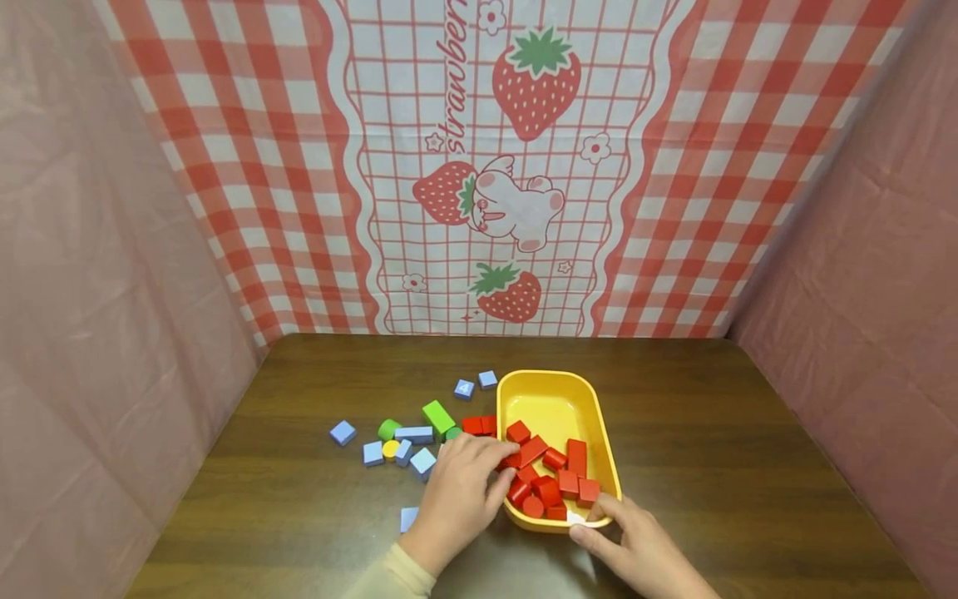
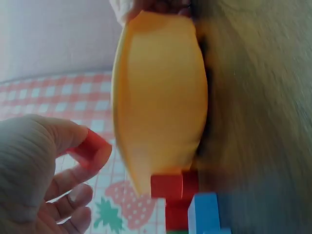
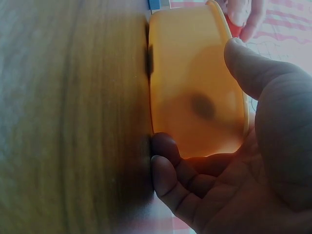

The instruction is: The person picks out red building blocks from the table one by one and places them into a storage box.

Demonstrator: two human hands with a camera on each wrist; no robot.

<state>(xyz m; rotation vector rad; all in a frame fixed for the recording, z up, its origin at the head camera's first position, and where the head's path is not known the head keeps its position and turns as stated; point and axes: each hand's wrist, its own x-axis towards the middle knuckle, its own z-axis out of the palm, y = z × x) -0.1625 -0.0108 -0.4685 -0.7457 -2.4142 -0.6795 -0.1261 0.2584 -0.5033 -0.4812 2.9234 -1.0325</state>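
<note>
A yellow plastic bin [image 1: 550, 408] stands on the table with many red blocks [image 1: 576, 455] piled in its near half. At the bin's left rim is my left hand [image 1: 458, 491], thumb and forefinger pinching a red block [image 2: 90, 147], plain in the left wrist view. My right hand [image 1: 636, 545] holds the bin's near right corner, thumb at the rim and other fingers around the outer wall, as the right wrist view shows. Beside the bin's left wall lie red blocks [image 1: 473, 425], partly hidden by the left hand in the head view.
Left of the bin lie several blue blocks [image 1: 414, 434], a green block [image 1: 438, 418], a green cylinder [image 1: 388, 429] and a yellow round block [image 1: 391, 450]. A blue block with a 4 [image 1: 464, 388] sits near the bin's far left corner. A checked strawberry cloth [image 1: 509, 208] hangs behind the table.
</note>
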